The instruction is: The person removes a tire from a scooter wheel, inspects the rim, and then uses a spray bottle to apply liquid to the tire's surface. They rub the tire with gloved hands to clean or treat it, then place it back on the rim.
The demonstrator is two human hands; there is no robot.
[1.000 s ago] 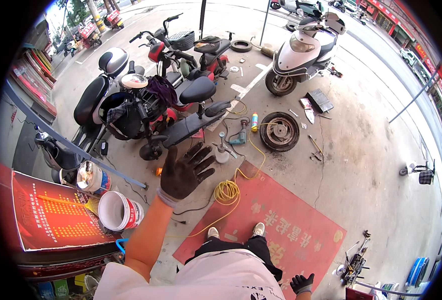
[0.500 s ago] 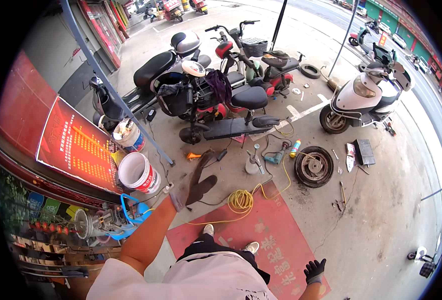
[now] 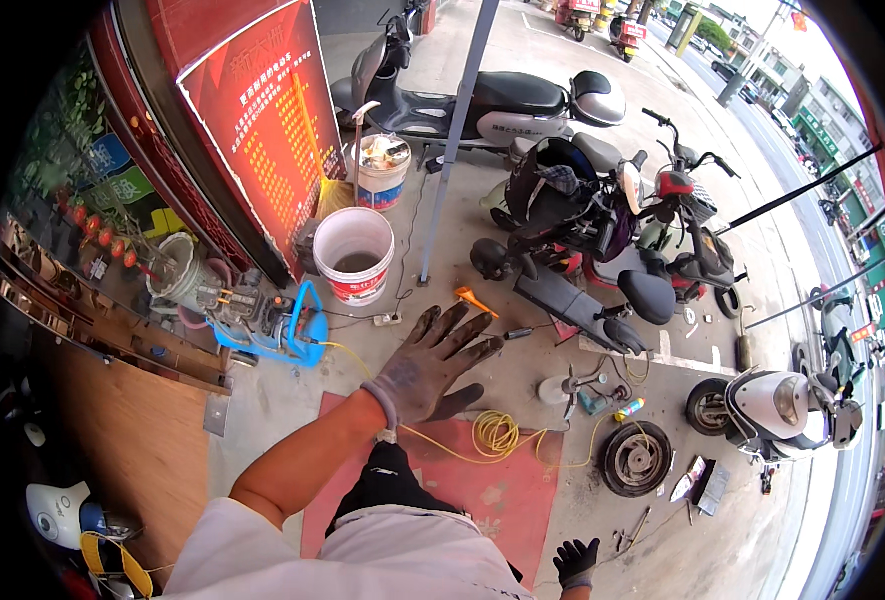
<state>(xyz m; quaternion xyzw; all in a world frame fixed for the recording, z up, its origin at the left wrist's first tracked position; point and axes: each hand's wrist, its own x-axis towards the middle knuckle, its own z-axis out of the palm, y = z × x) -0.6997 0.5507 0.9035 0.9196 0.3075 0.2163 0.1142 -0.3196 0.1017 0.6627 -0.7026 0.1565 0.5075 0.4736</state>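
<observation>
My left hand [image 3: 424, 370], in a grey glove with dark stained fingers, is held out ahead of me with the fingers spread. It holds nothing. Beyond its fingertips an orange tool-like piece [image 3: 475, 301] lies on the ground. A coil of yellow hose [image 3: 496, 435] rests on the red mat [image 3: 462, 480], to the right of that hand. Low on the right my right hand [image 3: 575, 564], in a dark glove, hangs with fingers apart and nothing in it. Nearest to it on the ground are thin long-handled tools [image 3: 636, 530].
A white bucket [image 3: 354, 250] stands left ahead, near a blue-framed machine [image 3: 267, 330]. Parked scooters [image 3: 527, 100] and a post [image 3: 452, 150] are beyond. A loose wheel [image 3: 636, 458], a spray bottle [image 3: 554, 388] and a power tool [image 3: 592, 400] lie right. A white scooter [image 3: 777, 405] stands farther right.
The view has turned to the left, bringing the shopfront and bucket further in. My left hand has turned from a blurred, edge-on pose to spread fingers. The right hand stays low and open.
</observation>
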